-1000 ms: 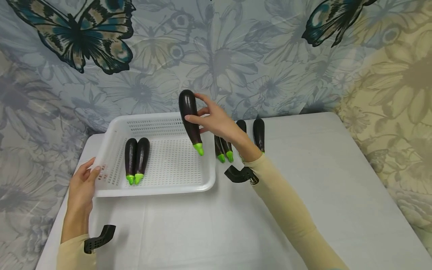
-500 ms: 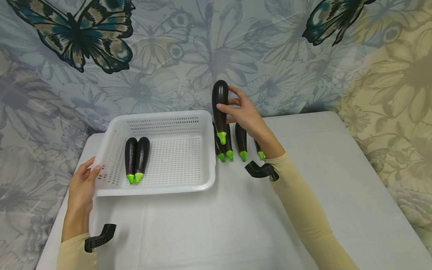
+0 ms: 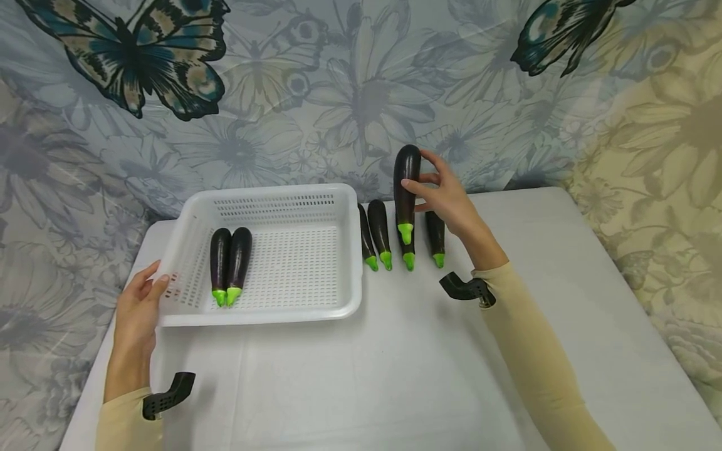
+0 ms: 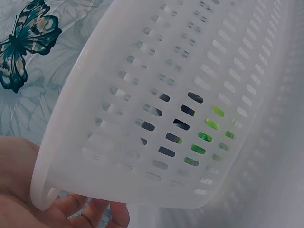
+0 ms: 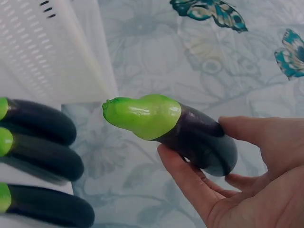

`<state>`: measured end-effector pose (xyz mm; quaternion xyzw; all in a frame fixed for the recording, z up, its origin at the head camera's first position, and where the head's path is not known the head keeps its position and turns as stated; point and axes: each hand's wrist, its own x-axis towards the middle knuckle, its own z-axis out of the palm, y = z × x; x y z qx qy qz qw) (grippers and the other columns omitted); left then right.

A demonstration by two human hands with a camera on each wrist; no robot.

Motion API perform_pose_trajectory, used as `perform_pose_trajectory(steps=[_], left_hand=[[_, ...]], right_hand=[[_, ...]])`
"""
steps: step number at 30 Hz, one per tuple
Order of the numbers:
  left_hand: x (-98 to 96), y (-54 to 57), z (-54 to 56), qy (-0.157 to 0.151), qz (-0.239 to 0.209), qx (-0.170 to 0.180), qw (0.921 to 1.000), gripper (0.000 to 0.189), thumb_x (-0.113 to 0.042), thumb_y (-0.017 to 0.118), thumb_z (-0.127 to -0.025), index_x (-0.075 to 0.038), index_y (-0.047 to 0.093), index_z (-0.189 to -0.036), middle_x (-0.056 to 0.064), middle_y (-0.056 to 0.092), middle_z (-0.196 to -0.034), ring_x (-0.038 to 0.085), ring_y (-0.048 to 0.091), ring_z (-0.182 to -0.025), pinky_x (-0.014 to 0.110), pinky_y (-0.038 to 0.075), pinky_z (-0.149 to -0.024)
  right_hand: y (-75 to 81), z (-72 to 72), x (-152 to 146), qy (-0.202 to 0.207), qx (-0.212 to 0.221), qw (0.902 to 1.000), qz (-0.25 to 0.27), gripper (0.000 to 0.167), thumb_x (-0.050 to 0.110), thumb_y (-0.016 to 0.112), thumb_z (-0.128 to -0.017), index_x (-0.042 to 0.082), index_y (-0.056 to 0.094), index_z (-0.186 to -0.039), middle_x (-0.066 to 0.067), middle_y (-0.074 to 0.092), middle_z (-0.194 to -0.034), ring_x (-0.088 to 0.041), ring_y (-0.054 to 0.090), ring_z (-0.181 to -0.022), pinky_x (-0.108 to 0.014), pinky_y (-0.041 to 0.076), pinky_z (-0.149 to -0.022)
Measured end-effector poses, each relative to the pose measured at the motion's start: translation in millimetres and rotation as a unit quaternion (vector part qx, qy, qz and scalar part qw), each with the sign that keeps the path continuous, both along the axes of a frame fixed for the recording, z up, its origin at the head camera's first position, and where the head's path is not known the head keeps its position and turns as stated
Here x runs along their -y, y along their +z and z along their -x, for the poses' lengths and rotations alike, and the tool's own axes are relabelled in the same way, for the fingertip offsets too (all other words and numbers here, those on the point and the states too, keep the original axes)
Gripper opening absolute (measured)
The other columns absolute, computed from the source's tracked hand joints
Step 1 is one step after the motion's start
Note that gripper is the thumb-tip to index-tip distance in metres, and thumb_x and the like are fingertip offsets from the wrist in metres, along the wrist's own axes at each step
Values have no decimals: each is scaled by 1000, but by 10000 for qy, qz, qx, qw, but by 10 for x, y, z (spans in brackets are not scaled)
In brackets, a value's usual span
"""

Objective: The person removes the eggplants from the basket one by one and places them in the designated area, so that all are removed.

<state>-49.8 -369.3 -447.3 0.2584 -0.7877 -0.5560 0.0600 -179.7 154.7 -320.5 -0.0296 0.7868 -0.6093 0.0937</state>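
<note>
My right hand (image 3: pixel 448 199) holds an eggplant (image 3: pixel 407 181) by its sides, thumb and fingers around the dark body. Its bright green cap (image 5: pixel 152 116) points towards the camera's left in the right wrist view. At the left, my left hand (image 3: pixel 135 307) grips the end rim of a white perforated plastic basket (image 3: pixel 265 317), its fingers under that rim in the left wrist view. Two eggplants, one (image 3: pixel 220 263) beside the other (image 3: pixel 239 260), lie together in the left half of the basket. The held eggplant partly covers another eggplant (image 3: pixel 408 260) lying on the table.
Several eggplants lie in a row right of the basket, among them one at the basket's edge (image 3: pixel 368 241), a neighbour (image 3: pixel 380 228) and a rightmost one (image 3: pixel 435 241). A white cloth covers the table (image 3: pixel 395 376). Behind it hangs a floral, butterfly-printed fabric (image 3: pixel 316 113).
My right hand has carried the eggplant rightwards, from over the basket's right side to above the row on the table. The left hand and basket have stayed in place.
</note>
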Motion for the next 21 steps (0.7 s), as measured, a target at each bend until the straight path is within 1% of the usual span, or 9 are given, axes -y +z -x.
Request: perform_pose_trajectory(steps=[2,3,4,7,9,10,12,17,21], left_hand=[[-65,75,-5,71,-31,114,9999,54,-44,59,-96,-32,45,-147,-4,55,-122,6,59,-97,20,52,-64],[-41,40,3,71,-29,87,9999,55,-45,59,-95,-33,45,-147,-4,55,-121,6,58,-97,20,52,-64],[-98,110,-8,94,-7,146,9998,55,-43,58,-97,-31,44,-148,-4,55,-120,7,58,-97,20,52,-64],[-204,243,-29,176,-26,276,9995,54,-42,57,-98,-30,43,-149,-4,54,-120,7,56,-98,17,51,-64],[-179,214,-32,142,-8,183,9997,55,-46,58,-96,-32,44,-147,-6,54,-118,6,56,-97,18,51,-65],[-233,283,-49,158,-8,239,9996,54,-44,57,-97,-31,44,-148,-6,54,-118,5,56,-97,17,50,-65],[-193,227,-45,175,-71,145,9997,53,-45,58,-96,-32,46,-146,-6,55,-117,5,57,-96,18,50,-65],[-248,261,-64,218,-85,33,9997,51,-42,58,-97,-29,47,-146,-5,56,-115,6,57,-94,19,50,-64],[-267,283,-79,211,-59,21,9998,52,-42,58,-98,-29,47,-146,-4,57,-120,6,57,-94,19,49,-63]], right_hand=[[4,1,-44,-26,-1,10000,-83,76,26,61,-98,26,15,-158,-21,42,-142,-29,60,-107,-40,54,-86],[5,3,-70,-42,-1,9999,-124,76,26,61,-98,25,14,-158,-21,41,-143,-29,61,-106,-39,54,-85],[-6,5,-99,-70,7,9998,-169,76,26,61,-98,25,14,-158,-21,40,-144,-30,61,-105,-38,54,-85],[-60,9,-194,-131,-29,9995,-296,76,25,61,-98,22,13,-158,-21,38,-146,-33,59,-109,-36,55,-82],[-106,7,-257,-148,-23,9990,-419,78,25,61,-98,21,12,-159,-23,36,-147,-36,57,-113,-36,56,-82],[-134,6,-286,-164,-10,9986,-494,78,26,61,-98,22,12,-159,-23,35,-148,-38,56,-115,-37,55,-83],[-182,8,-349,-185,32,9977,-646,79,27,61,-98,21,11,-159,-25,35,-148,-40,54,-117,-38,55,-83],[-297,23,-519,-318,200,9956,-857,78,29,60,-98,20,11,-159,-26,35,-147,-39,56,-115,-43,55,-85],[-344,15,-623,-311,248,9940,-1016,79,31,59,-99,17,9,-159,-27,36,-146,-40,57,-113,-46,54,-86]])
